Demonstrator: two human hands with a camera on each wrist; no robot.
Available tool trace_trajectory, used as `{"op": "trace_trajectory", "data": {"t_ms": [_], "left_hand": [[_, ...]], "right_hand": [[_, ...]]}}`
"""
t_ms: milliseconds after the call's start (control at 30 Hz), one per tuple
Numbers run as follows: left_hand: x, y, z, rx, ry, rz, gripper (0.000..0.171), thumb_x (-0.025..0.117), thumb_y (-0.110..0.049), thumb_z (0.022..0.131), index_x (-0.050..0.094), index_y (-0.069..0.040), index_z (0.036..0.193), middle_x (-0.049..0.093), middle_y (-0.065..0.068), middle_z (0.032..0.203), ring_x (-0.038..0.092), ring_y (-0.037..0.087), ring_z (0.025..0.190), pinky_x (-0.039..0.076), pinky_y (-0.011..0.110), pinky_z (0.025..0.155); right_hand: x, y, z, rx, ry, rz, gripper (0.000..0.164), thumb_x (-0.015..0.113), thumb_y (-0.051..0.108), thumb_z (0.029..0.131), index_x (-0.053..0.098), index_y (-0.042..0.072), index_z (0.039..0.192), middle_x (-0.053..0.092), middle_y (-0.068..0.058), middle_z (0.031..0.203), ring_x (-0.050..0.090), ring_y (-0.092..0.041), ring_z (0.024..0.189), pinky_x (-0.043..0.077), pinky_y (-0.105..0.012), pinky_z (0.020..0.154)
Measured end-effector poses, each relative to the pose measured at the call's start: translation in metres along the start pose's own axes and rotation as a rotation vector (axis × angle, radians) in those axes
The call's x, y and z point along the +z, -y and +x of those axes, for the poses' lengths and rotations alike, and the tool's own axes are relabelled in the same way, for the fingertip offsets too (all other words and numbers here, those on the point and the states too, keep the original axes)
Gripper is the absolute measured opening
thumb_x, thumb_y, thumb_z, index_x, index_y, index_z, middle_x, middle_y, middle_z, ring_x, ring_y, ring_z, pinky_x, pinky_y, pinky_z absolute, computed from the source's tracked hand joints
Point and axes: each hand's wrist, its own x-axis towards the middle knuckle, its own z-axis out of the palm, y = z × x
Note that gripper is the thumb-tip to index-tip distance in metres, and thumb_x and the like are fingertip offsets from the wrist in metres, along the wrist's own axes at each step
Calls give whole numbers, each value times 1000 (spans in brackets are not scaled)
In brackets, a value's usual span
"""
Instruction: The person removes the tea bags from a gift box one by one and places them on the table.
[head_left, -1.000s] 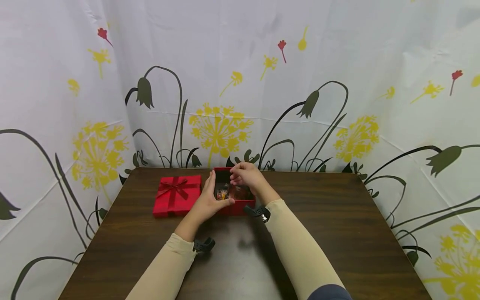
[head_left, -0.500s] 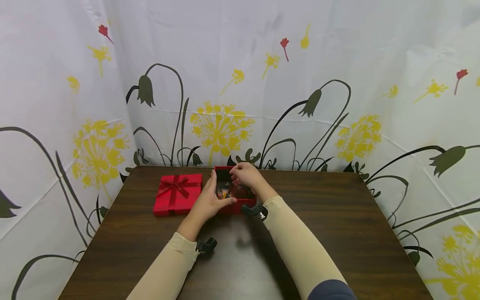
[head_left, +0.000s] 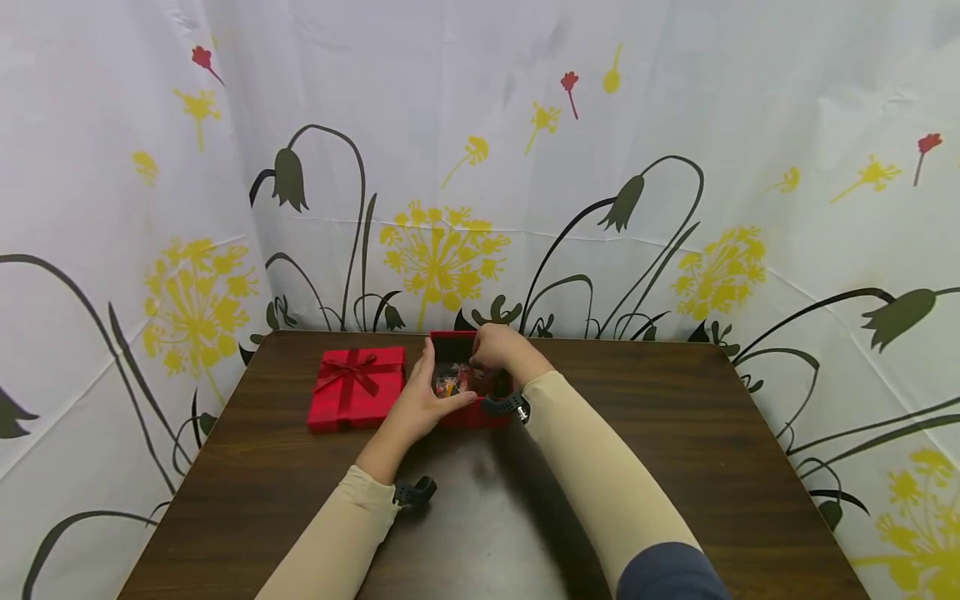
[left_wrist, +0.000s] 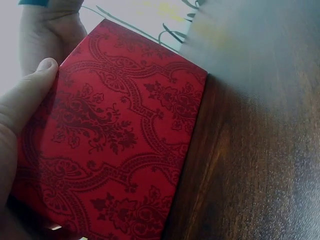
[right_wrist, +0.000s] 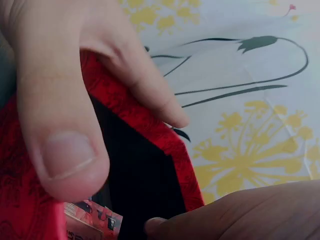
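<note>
A white cloth (head_left: 480,75) with yellow, red and dark green flowers hangs all round the far side of a brown wood surface (head_left: 675,442). Starting on the left, a red lid (head_left: 360,387) with a bow (head_left: 352,371) lies flat, bow up. Next comes the left hand (head_left: 416,404). It is spread wide at the corner of a red box (head_left: 472,417), with its fingers pointing away along the left wall and its thumb out over the near wall. The left arm reaches up from below, in a cream sleeve (head_left: 322,542), with a dark band (head_left: 415,492) at the wrist.

The box sits open near the far edge, beside the lid. It is black inside, and red swirls cover its outside. Small shiny packs (head_left: 450,383) lie in it. The right hand (head_left: 506,346) bends down into the right part of the box. Its fingertips are mostly hidden, so I cannot tell if it pinches anything. The right arm slants in from the lower right, in a cream sleeve too, and dark blue cloth (head_left: 671,575) shows higher up.
</note>
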Motion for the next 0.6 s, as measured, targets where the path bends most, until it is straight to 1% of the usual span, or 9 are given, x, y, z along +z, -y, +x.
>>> {"op": "trace_trajectory", "data": {"t_ms": [67, 133, 200, 267, 367, 467, 600], "left_hand": [[0, 1, 0, 5, 4, 6, 132, 87, -55, 89, -9, -28, 176, 7, 13, 185, 15, 40, 170, 24, 68, 132], [0, 1, 1, 3, 4, 5, 133, 87, -58, 89, -8, -27, 176, 7, 13, 185, 14, 40, 170, 24, 68, 132], [0, 2, 1, -6, 9, 6, 135, 86, -63, 87, -9, -28, 176, 6, 13, 185, 14, 40, 170, 24, 68, 132], [1, 2, 2, -17, 14, 5, 136, 85, -66, 86, -10, -29, 176, 5, 14, 185, 14, 41, 170, 25, 69, 131], [1, 3, 1, -31, 15, -2, 138, 86, -68, 85, -10, -30, 176, 6, 13, 185, 16, 41, 169, 26, 69, 131], [1, 4, 0, -31, 9, -6, 138, 87, -66, 84, -8, -28, 176, 7, 13, 185, 18, 41, 169, 27, 69, 130], [0, 3, -1, -21, 4, -12, 137, 87, -66, 85, -7, -27, 177, 7, 14, 184, 20, 42, 168, 28, 69, 130]], "right_hand": [[0, 0, 2, 4, 49, 43, 19, 73, 19, 102, 83, 3, 104, 81, -9, 99, 69, -15, 71, 60, -33, 75], [-2, 0, 4, 20, 102, 101, 18, 72, 15, 102, 83, 0, 106, 81, -13, 101, 74, -18, 67, 62, -33, 71], [-3, 1, 5, 45, 138, 164, 17, 73, 11, 102, 83, 0, 110, 81, -16, 107, 80, -24, 72, 66, -35, 70], [-4, 3, 6, 63, 166, 190, 16, 74, 9, 102, 83, 0, 110, 80, -18, 110, 81, -26, 74, 67, -36, 70], [-3, 4, 7, 76, 193, 184, 14, 75, 8, 101, 83, -2, 108, 81, -19, 109, 79, -25, 72, 67, -36, 68], [-1, 5, 8, 83, 192, 140, 12, 76, 7, 100, 83, -2, 103, 82, -17, 103, 76, -21, 65, 65, -34, 63], [2, 6, 7, 67, 177, 68, 11, 76, 5, 97, 83, 3, 89, 81, -12, 89, 75, -20, 61, 64, -32, 58]]}}
